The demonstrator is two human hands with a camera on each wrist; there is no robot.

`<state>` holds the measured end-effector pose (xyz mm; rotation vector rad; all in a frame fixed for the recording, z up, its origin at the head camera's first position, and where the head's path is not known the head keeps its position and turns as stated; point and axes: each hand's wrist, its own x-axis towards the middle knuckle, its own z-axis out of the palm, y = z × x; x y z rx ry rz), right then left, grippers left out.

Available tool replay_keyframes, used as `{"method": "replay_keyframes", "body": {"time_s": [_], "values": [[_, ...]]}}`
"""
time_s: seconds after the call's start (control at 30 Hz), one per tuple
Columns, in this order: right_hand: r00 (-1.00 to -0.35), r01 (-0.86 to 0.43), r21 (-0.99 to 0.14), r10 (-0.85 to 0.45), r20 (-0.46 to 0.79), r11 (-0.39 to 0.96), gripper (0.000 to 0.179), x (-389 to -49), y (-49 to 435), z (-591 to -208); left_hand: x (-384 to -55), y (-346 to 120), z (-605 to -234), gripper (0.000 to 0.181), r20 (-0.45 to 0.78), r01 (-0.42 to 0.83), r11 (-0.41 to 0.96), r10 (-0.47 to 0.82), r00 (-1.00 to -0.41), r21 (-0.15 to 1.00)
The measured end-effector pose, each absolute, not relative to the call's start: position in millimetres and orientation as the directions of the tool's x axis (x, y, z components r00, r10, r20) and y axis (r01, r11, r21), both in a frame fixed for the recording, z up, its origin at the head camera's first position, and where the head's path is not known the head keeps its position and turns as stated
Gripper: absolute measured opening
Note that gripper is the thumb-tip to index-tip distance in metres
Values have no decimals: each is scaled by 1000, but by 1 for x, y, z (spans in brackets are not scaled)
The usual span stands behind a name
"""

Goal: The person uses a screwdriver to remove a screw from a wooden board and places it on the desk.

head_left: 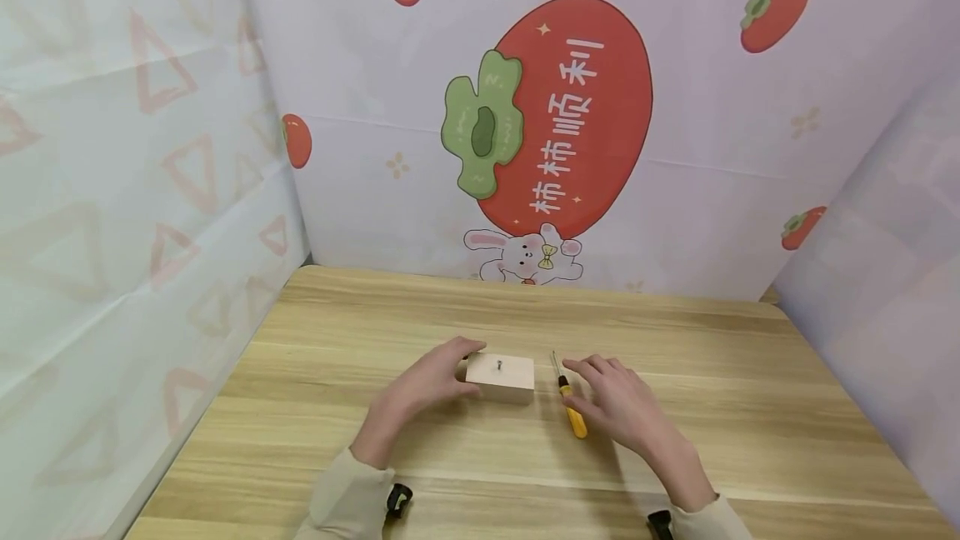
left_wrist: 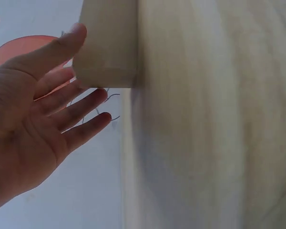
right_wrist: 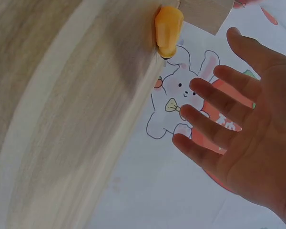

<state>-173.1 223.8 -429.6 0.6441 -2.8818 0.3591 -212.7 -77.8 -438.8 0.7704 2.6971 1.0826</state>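
A pale wooden block [head_left: 500, 382] lies on the table, with a small screw [head_left: 499, 364] standing up from its top face. At the block's left end is my left hand [head_left: 431, 377], thumb by the front side and fingers by the back. In the left wrist view the fingers [left_wrist: 88, 129] are spread and the thumb overlaps the block [left_wrist: 107, 52]; contact is unclear. To the right of the block lies a screwdriver [head_left: 575, 419] with a yellow handle, its tip pointing away. My right hand [head_left: 622, 407] hovers just beside it, fingers parted and holding nothing.
The wood-grain table [head_left: 712, 373] meets a printed cloth backdrop [head_left: 697, 215] at the back. Another patterned cloth [head_left: 150, 190] hangs along the left, and a plain pale one [head_left: 885, 273] along the right.
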Motion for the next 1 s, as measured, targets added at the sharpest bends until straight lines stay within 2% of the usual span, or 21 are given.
{"method": "replay_keyframes", "body": {"time_s": [0.27,0.57,0.8,1.0], "values": [[-897,-437,-207,-407,175,875,51,-172,226,-430,-215,-68,-447,57,48,390,682,463,-885,619],[-882,-470,-184,-458,108,863,46,-168,231,-428,-213,-67,-449,58,31,336,672,423,-905,660],[-852,-519,-203,-521,46,830,51,-168,234,-425,-213,-67,-449,59,26,324,677,411,-911,661],[-854,-505,-233,-521,-7,831,57,-170,234,-426,-214,-67,-447,59,13,312,672,410,-912,671]]}}
